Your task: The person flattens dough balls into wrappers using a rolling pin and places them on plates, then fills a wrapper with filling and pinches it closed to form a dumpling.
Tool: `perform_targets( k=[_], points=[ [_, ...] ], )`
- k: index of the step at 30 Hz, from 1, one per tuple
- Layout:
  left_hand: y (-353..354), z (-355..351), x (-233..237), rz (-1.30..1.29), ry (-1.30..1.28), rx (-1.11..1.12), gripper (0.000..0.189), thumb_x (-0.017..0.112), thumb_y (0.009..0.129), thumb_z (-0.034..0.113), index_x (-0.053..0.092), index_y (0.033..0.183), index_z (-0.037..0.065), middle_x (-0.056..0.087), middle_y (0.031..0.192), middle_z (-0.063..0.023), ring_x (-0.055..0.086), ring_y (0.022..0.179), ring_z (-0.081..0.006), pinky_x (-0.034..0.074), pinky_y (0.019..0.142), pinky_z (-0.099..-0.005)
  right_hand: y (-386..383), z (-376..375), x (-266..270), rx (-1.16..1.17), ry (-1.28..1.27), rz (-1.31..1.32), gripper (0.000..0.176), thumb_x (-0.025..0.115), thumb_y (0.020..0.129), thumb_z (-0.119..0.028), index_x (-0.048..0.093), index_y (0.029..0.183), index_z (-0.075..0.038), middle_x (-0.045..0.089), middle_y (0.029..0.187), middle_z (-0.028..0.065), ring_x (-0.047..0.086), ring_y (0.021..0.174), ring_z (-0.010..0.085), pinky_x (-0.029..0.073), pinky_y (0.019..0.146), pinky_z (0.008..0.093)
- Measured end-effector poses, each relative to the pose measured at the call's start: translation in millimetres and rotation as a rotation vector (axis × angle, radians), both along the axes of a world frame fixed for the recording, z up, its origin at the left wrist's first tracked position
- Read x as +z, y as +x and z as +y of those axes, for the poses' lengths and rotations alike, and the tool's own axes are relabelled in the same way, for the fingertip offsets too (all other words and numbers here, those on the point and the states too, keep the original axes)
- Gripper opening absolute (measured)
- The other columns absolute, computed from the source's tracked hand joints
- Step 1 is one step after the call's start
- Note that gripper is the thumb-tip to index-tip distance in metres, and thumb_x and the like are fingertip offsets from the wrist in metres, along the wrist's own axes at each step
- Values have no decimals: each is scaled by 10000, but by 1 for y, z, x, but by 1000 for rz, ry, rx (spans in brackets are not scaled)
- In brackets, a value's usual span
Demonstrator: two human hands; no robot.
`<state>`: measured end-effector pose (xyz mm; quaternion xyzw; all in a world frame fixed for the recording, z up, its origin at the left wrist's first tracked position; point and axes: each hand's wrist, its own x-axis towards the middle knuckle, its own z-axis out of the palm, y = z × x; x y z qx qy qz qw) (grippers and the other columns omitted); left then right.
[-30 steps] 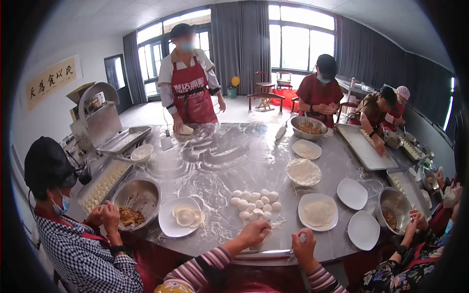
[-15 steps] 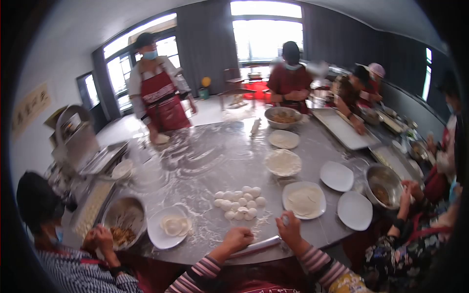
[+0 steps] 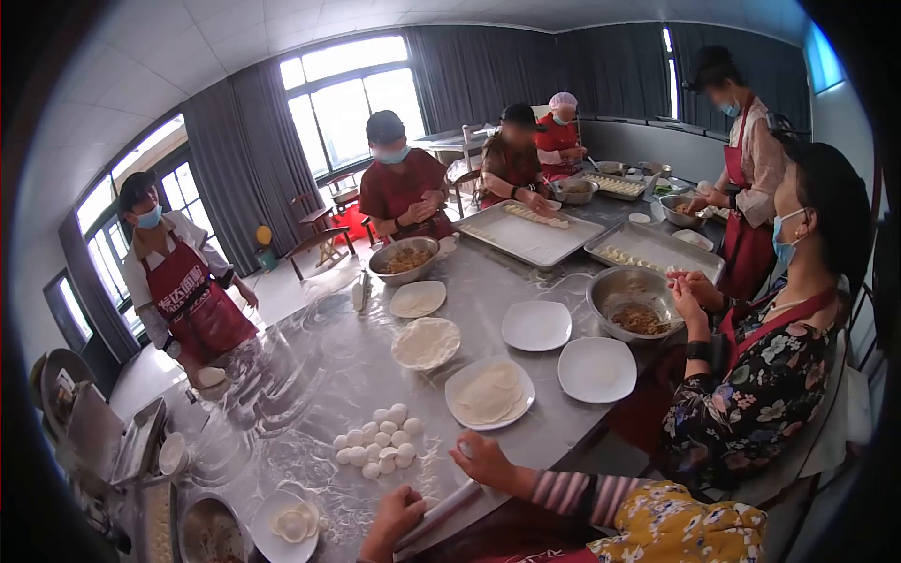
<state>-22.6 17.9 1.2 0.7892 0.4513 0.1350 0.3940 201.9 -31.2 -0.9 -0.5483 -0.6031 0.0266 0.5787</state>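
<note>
Right hand [image 3: 487, 466] curled round small pale item [image 3: 465, 449]; left hand [image 3: 399, 514] partly turned away, can't tell grip. Dough balls [image 3: 380, 439] clustered just beyond, presumably for reach; table [image 3: 246, 446] floured, likely against sticking.

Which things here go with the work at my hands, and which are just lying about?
Likely part of it:
small pale object in your right hand
dough balls
flat dough rounds on a plate
flour

Likely just lying about:
wooden chairs in the background
green bucket
</note>
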Motion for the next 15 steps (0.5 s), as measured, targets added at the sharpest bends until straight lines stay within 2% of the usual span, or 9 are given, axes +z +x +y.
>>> perform_targets(
  k=[2,4,8,10,12,13,15],
  points=[
    [7,-1,13,54,37,0,229,647,758,180,632,871,-19,650,736,-123,625,694,-179,487,622,-314,-4,29,-4,5,43,-50,255,663,784,-140,475,928,-45,558,714,205,573,648,413,446,538,458],
    [13,1,26,16,60,5,225,637,773,200,651,874,-1,654,760,-172,647,720,-262,498,672,-350,-11,41,3,21,7,-1,237,646,793,-142,477,927,-46,558,714,213,571,648,414,436,535,469],
    [6,24,4,122,17,-152,212,651,769,170,655,886,-7,660,780,-162,650,733,-245,499,679,-338,-6,33,3,28,11,-11,239,654,789,-134,480,927,-46,550,700,214,565,645,417,441,533,461],
    [0,21,-3,79,29,-130,198,652,764,159,652,870,-8,660,774,-158,651,724,-243,499,673,-335,-2,14,-6,23,29,-25,247,662,785,-133,481,929,-45,549,695,211,566,649,416,444,531,454],
    [-6,19,-5,37,43,-102,184,653,758,148,649,854,-9,659,768,-154,652,715,-241,500,667,-332,2,-11,-9,16,79,-230,257,674,779,-129,488,935,-45,546,687,194,567,650,411,445,525,444],
    [-10,20,-5,36,8,-96,179,650,757,147,641,844,-9,659,765,-152,652,714,-241,501,667,-334,-1,-21,-3,43,-8,38,256,680,775,-123,496,936,-44,542,679,180,569,650,405,443,518,438],
    [-10,12,4,26,-149,-65,180,648,757,153,618,837,-5,655,762,-157,651,741,-256,500,688,-347,0,-11,0,25,20,20,252,673,781,-127,493,937,-44,548,690,185,571,653,407,444,522,441]
  ],
)
